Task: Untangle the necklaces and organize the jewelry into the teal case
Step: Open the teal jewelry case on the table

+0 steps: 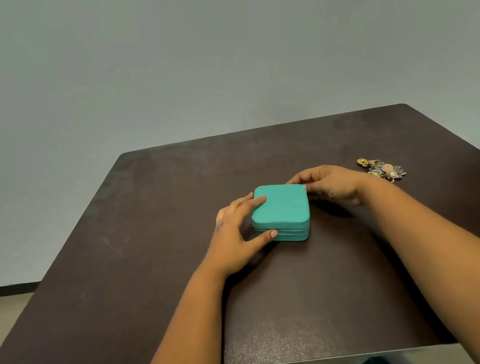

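— What did you have nearest you, working back from the near edge?

— I had the dark brown counter [155, 291] under both bare forearms, which ran up toward the teal case [281, 206]. I took the case as my landmark; it sat flat on the counter, lid down, the seam showing along its near side.

— And the hands?

— My left hand [237, 233] was on the case's left side: the thumb pressed against the near-left corner at the seam, and the fingers curved over the top-left edge of the lid, so it gripped the case. My right hand [331, 184] was at the case's far-right corner, fingers curled in with the tips touching that edge. It looked like a pinch at the corner, but I couldn't tell exactly what the tips had hold of.

— Where was the jewelry?

— The tangled jewelry [384, 168], a gold and dark cluster, lay on the counter to the right of the case, just beyond my right wrist. Behind the case, past the counter's far edge, was a plain grey wall [209, 44].
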